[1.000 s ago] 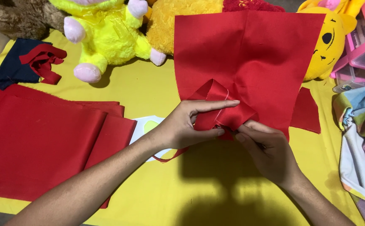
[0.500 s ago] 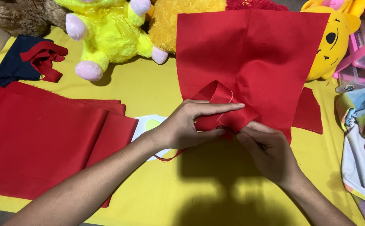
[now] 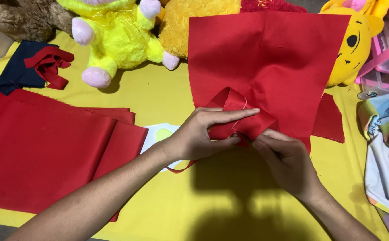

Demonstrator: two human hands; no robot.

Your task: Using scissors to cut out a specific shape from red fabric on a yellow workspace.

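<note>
- The left hand (image 3: 203, 134) lay with its forefinger stretched flat across a folded red ribbon loop (image 3: 236, 114), the thumb closed beneath it, so the loop was pinched between finger and thumb.
- The right hand (image 3: 288, 163) met the left from the other side, its fingertips closed narrowly on the lower edge of the same loop; exactly what they gripped was partly hidden.
- The loop sat between the two hands, resting on the near edge of a red fabric sheet (image 3: 265, 58) that spread away beyond the fingers.
- A thin red tail (image 3: 179, 168) trailed from under the left wrist.
- Judged from its folds, the ribbon was light, soft and limp; it would likely spring open unless held at the crossing point, where the layers overlap.
- Left of the left forearm lay stacked red cloth (image 3: 47, 151) and a white card (image 3: 158, 134).
- Beyond the hands sat a yellow plush toy (image 3: 118, 40); all rested on the yellow counter (image 3: 158, 93).
</note>
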